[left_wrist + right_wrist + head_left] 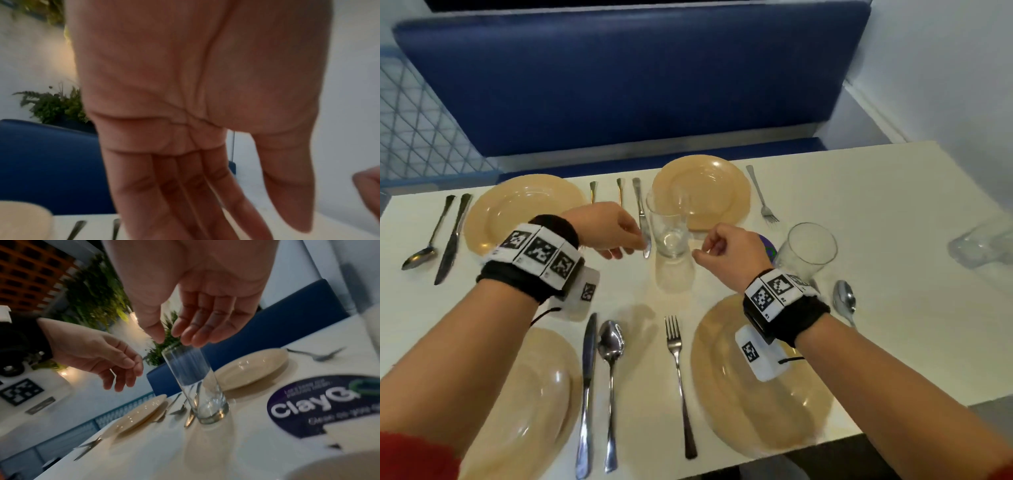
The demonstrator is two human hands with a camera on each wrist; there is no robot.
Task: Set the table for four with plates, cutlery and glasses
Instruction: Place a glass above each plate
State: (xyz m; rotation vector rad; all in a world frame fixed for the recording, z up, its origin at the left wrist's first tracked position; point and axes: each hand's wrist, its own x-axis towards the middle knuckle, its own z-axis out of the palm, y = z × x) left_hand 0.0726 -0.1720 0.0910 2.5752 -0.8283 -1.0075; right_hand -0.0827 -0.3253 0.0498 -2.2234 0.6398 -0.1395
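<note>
Clear glass stood at the centre of the head view: a tall glass point(669, 228) upright on the white table point(859, 212), between the two hands. The left hand point(607, 229) hung just left of it with fingers loosely bent, holding nothing. The right hand point(726, 248) sat just right of it, fingers curled in, and gripped nothing that I could see. Four tan plates were laid: upper left point(520, 209), upper centre point(702, 188), lower left point(534, 404) and lower right point(753, 387). A second glass point(806, 248) stood right of centre, and a third, blurred one point(983, 245) lay at the right edge. Cutlery lay beside the plates, among it a fork point(679, 377) at lower centre, with a spoon point(611, 377) and a knife point(587, 387) to its left. A blue bench point(619, 82) filled the upper frame.

In the left wrist view the left hand point(185, 113) filled the middle, palm to the camera, fingers point(164, 186) straight and together, empty. A plate edge point(24, 219) showed at lower left.

In the right wrist view the right hand point(193, 305) hovered at upper centre over the tall glass point(197, 386), its fingertips point(191, 337) relaxed just above the rim; whether they touched it could not be told. The left hand point(98, 356) hung loose and empty at centre left. A dark round sticker point(320, 405) lay on the table at the right.
</note>
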